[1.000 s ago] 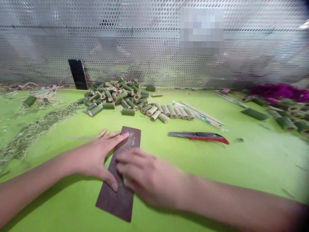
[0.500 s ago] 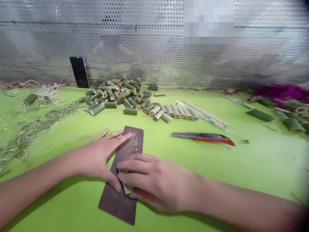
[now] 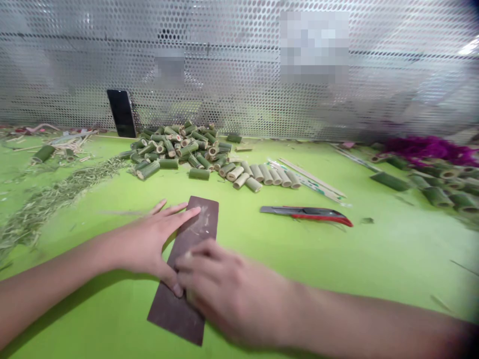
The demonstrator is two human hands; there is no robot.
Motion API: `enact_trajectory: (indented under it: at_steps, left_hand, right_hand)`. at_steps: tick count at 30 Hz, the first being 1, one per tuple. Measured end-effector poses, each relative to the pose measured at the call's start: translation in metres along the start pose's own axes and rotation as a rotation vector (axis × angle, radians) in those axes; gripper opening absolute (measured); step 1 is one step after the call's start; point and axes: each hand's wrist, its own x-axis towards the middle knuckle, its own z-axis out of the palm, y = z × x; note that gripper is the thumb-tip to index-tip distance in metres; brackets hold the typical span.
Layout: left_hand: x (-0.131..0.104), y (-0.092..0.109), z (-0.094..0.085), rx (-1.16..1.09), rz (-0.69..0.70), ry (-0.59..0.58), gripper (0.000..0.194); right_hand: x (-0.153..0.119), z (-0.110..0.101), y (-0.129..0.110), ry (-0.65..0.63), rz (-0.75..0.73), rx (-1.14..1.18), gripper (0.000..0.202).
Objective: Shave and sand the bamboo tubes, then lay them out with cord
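Note:
A strip of dark brown sandpaper (image 3: 205, 222) lies lengthwise on the green table, with pale dust on its far half. My left hand (image 3: 147, 244) is spread open at its left edge, index fingertip and thumb pressing on the strip. Fingers bent, my right hand (image 3: 228, 289) is closed over the middle of the sandpaper and smeared by motion. It grips a short bamboo piece, which the fingers now almost wholly hide; half a second ago its pale side showed. Right of the strip lies a red and black utility knife (image 3: 307, 214), blade to the left.
Beyond my hands sits a heap of green bamboo pieces (image 3: 183, 144), with a row of scraped pale pieces (image 3: 267, 174) beside it. Thin sticks (image 3: 312, 177), a phone (image 3: 121, 113) against the perforated metal screen (image 3: 232, 104), green shavings (image 3: 63, 194) and purple fibre (image 3: 430, 150) surround them.
My right hand has turned and shifted slightly on the sandpaper, covering the bamboo piece. My left hand stays spread on the strip. The whole view has shifted a little.

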Motion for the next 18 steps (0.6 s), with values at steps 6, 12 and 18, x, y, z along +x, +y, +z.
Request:
enact_trajectory:
  at_steps: [6,12,18]
  left_hand:
    - [-0.0010,-0.0003,-0.0021,-0.013,0.020,0.012,0.145]
    - [-0.0013,0.0039,-0.0035,-0.020,-0.006,-0.019,0.149]
    - [-0.0011,0.0002,-0.0020,0.007,0.014,-0.002,0.144]
  right_hand:
    - [-0.0006,-0.0033,0.0014,-0.001,0.152,-0.009,0.018]
    - [0.0001,-0.0050,0.0015,0.024,0.093,0.013,0.010]
    - [-0.0007,-0.0002,0.0057,0.104,-0.147,0.050,0.015]
